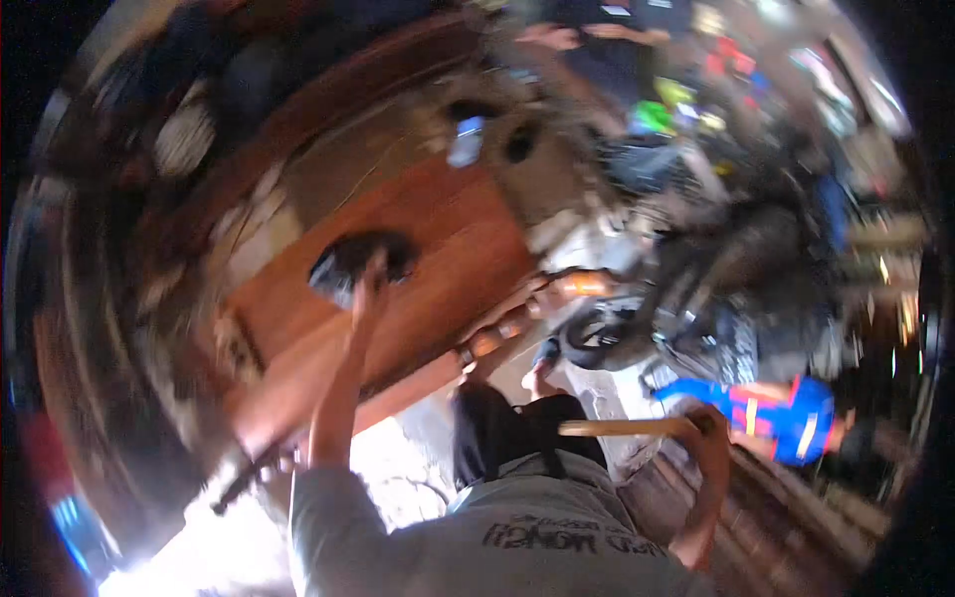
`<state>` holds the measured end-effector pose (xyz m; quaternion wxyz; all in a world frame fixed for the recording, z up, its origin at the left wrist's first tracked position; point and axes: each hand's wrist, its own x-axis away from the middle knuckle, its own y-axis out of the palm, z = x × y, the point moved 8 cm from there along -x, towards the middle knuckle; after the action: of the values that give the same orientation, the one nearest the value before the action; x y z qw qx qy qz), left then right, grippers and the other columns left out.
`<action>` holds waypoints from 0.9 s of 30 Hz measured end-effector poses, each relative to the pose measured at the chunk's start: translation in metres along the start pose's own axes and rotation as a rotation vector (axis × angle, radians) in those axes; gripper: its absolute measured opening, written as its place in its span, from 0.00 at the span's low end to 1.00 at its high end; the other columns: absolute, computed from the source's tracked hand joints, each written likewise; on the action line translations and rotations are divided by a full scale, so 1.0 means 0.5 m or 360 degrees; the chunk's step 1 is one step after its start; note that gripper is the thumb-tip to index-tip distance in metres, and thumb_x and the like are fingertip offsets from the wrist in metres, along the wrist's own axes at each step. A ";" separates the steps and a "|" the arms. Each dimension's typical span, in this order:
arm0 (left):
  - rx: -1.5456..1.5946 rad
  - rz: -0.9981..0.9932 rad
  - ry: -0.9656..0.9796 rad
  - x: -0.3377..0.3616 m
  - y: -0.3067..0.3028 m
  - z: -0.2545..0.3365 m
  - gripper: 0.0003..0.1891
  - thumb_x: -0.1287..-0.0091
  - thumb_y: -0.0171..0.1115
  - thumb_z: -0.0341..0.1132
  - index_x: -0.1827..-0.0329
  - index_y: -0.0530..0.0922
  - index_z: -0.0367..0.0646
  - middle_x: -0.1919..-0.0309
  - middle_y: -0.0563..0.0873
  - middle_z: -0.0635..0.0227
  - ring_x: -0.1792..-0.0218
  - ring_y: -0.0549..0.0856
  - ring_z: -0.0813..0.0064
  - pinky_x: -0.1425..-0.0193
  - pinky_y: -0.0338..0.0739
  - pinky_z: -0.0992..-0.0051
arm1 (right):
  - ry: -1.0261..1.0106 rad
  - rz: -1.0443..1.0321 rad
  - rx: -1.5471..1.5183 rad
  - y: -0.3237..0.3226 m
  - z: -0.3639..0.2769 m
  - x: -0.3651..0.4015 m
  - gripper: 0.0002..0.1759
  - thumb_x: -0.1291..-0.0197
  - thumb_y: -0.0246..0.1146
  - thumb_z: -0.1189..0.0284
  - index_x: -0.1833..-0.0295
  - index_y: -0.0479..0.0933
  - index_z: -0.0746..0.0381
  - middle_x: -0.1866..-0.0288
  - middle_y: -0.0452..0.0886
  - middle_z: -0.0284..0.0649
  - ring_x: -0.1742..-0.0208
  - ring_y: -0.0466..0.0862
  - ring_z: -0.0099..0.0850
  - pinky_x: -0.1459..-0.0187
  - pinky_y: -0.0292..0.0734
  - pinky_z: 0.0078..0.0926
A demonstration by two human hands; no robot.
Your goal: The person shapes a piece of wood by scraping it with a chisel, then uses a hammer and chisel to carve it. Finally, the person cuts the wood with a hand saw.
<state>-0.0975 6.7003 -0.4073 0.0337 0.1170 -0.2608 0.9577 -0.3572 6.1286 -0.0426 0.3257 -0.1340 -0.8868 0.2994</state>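
Observation:
A reddish-brown wooden panel [468,234] lies in front of me, its surface smooth and slightly shiny. On it rests a dark, crumpled-looking bundle [343,261] with a glossy bluish-white patch. My left hand [370,284] reaches out over the panel and overlaps this bundle; motion blur smears its fingers, so I cannot tell whether they grip it. Low on the right, my right hand [708,430] is closed around one end of a pale wooden stick [622,428], which points leftward across my lap.
Turned wooden spindles [487,343] run along the panel's near edge. A heap of black material [716,279] lies to the right, near a person in a blue and red shirt [786,413]. Another person in dark clothes [607,60] is at the back. A pale blue object [466,141] sits beyond the panel.

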 end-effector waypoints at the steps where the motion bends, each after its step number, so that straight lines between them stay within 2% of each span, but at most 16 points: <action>1: 0.0538 -0.0351 0.0096 0.033 0.119 0.083 0.19 0.31 0.48 0.37 0.41 0.73 0.38 0.48 0.79 0.50 0.49 0.80 0.55 0.42 0.75 0.62 | -0.0197 0.0015 -0.0247 0.021 -0.064 0.001 0.14 0.53 0.76 0.71 0.64 0.79 0.64 0.70 0.81 0.36 0.66 0.79 0.24 0.63 0.77 0.25; 3: 0.1380 -0.1277 0.0147 0.184 0.330 0.316 0.24 0.26 0.40 0.44 0.40 0.70 0.32 0.48 0.80 0.51 0.50 0.81 0.58 0.45 0.77 0.65 | -0.0231 -0.0464 -0.0316 0.082 -0.129 -0.013 0.17 0.53 0.76 0.70 0.60 0.80 0.65 0.67 0.83 0.38 0.63 0.81 0.24 0.59 0.78 0.24; 4: 0.1659 -0.1812 0.0215 0.268 0.434 0.392 0.27 0.23 0.36 0.47 0.39 0.69 0.29 0.48 0.80 0.52 0.51 0.82 0.60 0.46 0.77 0.67 | -0.0560 -0.0518 -0.0226 0.094 -0.203 -0.008 0.17 0.52 0.75 0.67 0.60 0.80 0.64 0.67 0.83 0.36 0.65 0.80 0.22 0.61 0.77 0.23; 6: 0.1235 -0.1843 -0.0085 0.447 0.360 0.695 0.31 0.23 0.32 0.52 0.40 0.70 0.32 0.53 0.83 0.51 0.55 0.84 0.60 0.46 0.78 0.65 | -0.0867 -0.0578 -0.0139 0.104 -0.272 -0.001 0.16 0.50 0.74 0.66 0.61 0.80 0.64 0.71 0.81 0.33 0.68 0.78 0.17 0.66 0.74 0.21; 7: 0.1077 -0.1926 -0.0237 0.492 0.300 0.793 0.32 0.24 0.32 0.55 0.40 0.71 0.33 0.56 0.84 0.53 0.59 0.84 0.62 0.50 0.80 0.66 | -0.0689 -0.0589 -0.0181 0.115 -0.264 -0.007 0.14 0.51 0.75 0.69 0.63 0.80 0.64 0.73 0.80 0.33 0.70 0.77 0.17 0.69 0.71 0.20; 8: 0.0914 -0.1996 -0.0396 0.522 0.277 0.855 0.33 0.24 0.31 0.57 0.41 0.71 0.34 0.59 0.84 0.54 0.63 0.85 0.63 0.54 0.81 0.68 | -0.0709 -0.0552 -0.0199 0.101 -0.273 -0.003 0.14 0.51 0.75 0.69 0.63 0.80 0.64 0.73 0.80 0.33 0.70 0.77 0.17 0.69 0.71 0.20; 9: 0.1434 -0.2438 -0.0482 0.564 0.347 0.801 0.33 0.26 0.34 0.59 0.45 0.73 0.35 0.67 0.84 0.60 0.74 0.84 0.71 0.69 0.80 0.75 | -0.0826 -0.0556 -0.0275 0.082 -0.289 0.009 0.13 0.51 0.75 0.69 0.63 0.80 0.63 0.74 0.80 0.32 0.71 0.77 0.17 0.69 0.71 0.20; 12: 0.1428 -0.2166 -0.0724 0.594 0.357 0.773 0.33 0.28 0.37 0.62 0.52 0.76 0.37 0.76 0.80 0.67 0.83 0.77 0.77 0.82 0.71 0.80 | -0.0964 -0.0566 -0.0386 0.048 -0.257 0.014 0.12 0.49 0.73 0.71 0.61 0.79 0.64 0.71 0.80 0.32 0.70 0.77 0.18 0.69 0.72 0.19; 13: 0.0972 -0.1724 -0.0682 0.582 0.330 0.804 0.33 0.30 0.38 0.65 0.57 0.77 0.41 0.81 0.76 0.71 0.85 0.73 0.81 0.85 0.66 0.81 | -0.1029 -0.0431 -0.0474 0.028 -0.242 0.013 0.12 0.48 0.73 0.72 0.60 0.79 0.64 0.69 0.81 0.33 0.69 0.78 0.18 0.69 0.72 0.19; 15: 0.1064 -0.1678 -0.0759 0.601 0.368 0.804 0.33 0.31 0.39 0.67 0.59 0.77 0.43 0.81 0.75 0.72 0.85 0.73 0.80 0.85 0.65 0.80 | -0.0947 -0.0166 -0.0652 -0.012 -0.189 0.001 0.12 0.46 0.70 0.77 0.56 0.77 0.63 0.62 0.81 0.35 0.65 0.79 0.19 0.68 0.73 0.19; 16: 0.1186 -0.1608 -0.0828 0.611 0.385 0.809 0.33 0.32 0.39 0.68 0.60 0.77 0.44 0.82 0.75 0.72 0.85 0.73 0.80 0.86 0.65 0.80 | -0.1238 0.0244 -0.0840 -0.080 -0.219 0.038 0.10 0.38 0.63 0.65 0.65 0.75 0.61 0.76 0.75 0.31 0.76 0.72 0.17 0.75 0.66 0.18; 18: 0.0978 -0.1618 -0.0797 0.636 0.403 0.863 0.32 0.32 0.39 0.68 0.62 0.77 0.46 0.82 0.74 0.73 0.85 0.74 0.79 0.85 0.66 0.79 | -0.1074 -0.0229 -0.2161 -0.132 -0.193 0.044 0.18 0.32 0.54 0.58 0.71 0.69 0.58 0.82 0.68 0.30 0.85 0.67 0.20 0.83 0.63 0.21; 20: 0.1111 -0.1629 -0.0677 0.672 0.449 0.893 0.32 0.31 0.38 0.67 0.62 0.77 0.47 0.81 0.75 0.73 0.83 0.75 0.79 0.84 0.67 0.79 | -0.0985 -0.0307 -0.2671 -0.167 -0.199 0.056 0.23 0.32 0.49 0.52 0.75 0.63 0.56 0.86 0.61 0.30 0.90 0.61 0.22 0.88 0.58 0.24; 22: 0.1121 -0.1715 -0.0680 0.710 0.488 0.893 0.31 0.29 0.38 0.65 0.60 0.78 0.45 0.79 0.76 0.73 0.81 0.75 0.79 0.82 0.68 0.78 | -0.0925 0.0003 -0.2436 -0.185 -0.182 0.062 0.19 0.34 0.52 0.54 0.73 0.63 0.55 0.86 0.58 0.29 0.90 0.58 0.21 0.88 0.57 0.22; 24: 0.1024 -0.1485 -0.0655 0.732 0.497 0.924 0.33 0.31 0.39 0.67 0.73 0.73 0.45 0.85 0.71 0.72 0.87 0.70 0.76 0.84 0.63 0.77 | -0.0872 0.0073 -0.2396 -0.208 -0.146 0.058 0.18 0.34 0.52 0.56 0.72 0.62 0.55 0.85 0.58 0.29 0.90 0.57 0.20 0.88 0.56 0.21; 27: 0.0996 -0.1519 -0.0484 0.761 0.534 0.920 0.32 0.31 0.39 0.67 0.70 0.73 0.45 0.81 0.73 0.71 0.83 0.72 0.77 0.79 0.66 0.78 | -0.0790 0.0076 -0.2493 -0.237 -0.104 0.057 0.17 0.34 0.52 0.56 0.70 0.62 0.55 0.84 0.59 0.28 0.89 0.55 0.19 0.88 0.53 0.20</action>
<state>-0.4055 6.2381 -0.0618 0.3870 0.3619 0.1138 0.8404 -0.3498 6.0712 0.0764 -0.0743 -0.2710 -0.8819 -0.3785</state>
